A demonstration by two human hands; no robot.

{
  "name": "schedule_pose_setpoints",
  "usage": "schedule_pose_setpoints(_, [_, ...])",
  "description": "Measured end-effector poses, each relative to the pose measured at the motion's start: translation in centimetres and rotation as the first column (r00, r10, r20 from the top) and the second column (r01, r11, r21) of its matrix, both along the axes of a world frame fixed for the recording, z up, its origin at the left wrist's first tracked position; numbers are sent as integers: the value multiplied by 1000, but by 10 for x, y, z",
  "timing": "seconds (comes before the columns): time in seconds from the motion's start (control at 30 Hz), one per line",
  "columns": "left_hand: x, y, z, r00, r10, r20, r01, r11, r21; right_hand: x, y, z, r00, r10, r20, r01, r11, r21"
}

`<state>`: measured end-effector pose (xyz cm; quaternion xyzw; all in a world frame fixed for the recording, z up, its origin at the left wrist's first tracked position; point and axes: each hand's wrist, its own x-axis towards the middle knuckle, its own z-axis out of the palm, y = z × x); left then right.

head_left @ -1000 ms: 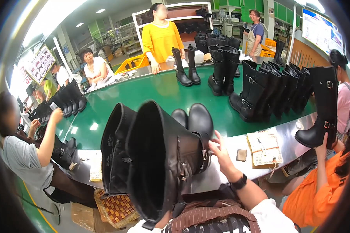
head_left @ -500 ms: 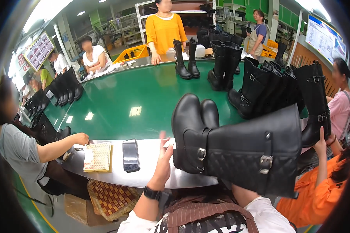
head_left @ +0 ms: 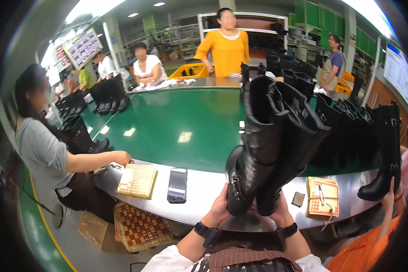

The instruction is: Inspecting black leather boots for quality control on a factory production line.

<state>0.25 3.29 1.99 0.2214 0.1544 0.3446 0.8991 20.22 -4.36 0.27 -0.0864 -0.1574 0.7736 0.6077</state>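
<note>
A pair of tall black boots (head_left: 260, 149) stands upright in front of me, shafts up and openings showing at the top. My left hand (head_left: 219, 206) is closed round the foot of the left boot, beside its buckled ankle strap. Low on the other boot, my right hand (head_left: 282, 211) grips near the heel; its fingers are partly hidden behind the boot. The boots are held just above the near metal edge of the table.
The green tabletop (head_left: 167, 122) has a metal border. On it lie a phone (head_left: 177, 185), a yellow patterned pad (head_left: 137, 180), another pad (head_left: 323, 196) with snips (head_left: 321, 195) and a small dark square (head_left: 298, 199). More boots (head_left: 344, 131) stand right. Co-workers sit either side.
The boots have swung from lying sideways to upright. My left hand, open and apart before, now holds one; my right hand has come into sight. The view has shifted left.
</note>
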Motion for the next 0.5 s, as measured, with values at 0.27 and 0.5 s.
schedule_pose_setpoints(0.27, [-15,12,-8,964,9,266,-10,1000,3,5,-10,27,933,-331,138,342,937,-66])
schedule_pose_setpoints(0.5, [-21,8,22,976,131,172,-156,977,146,1,-31,50,900,-392,190,406,913,-44])
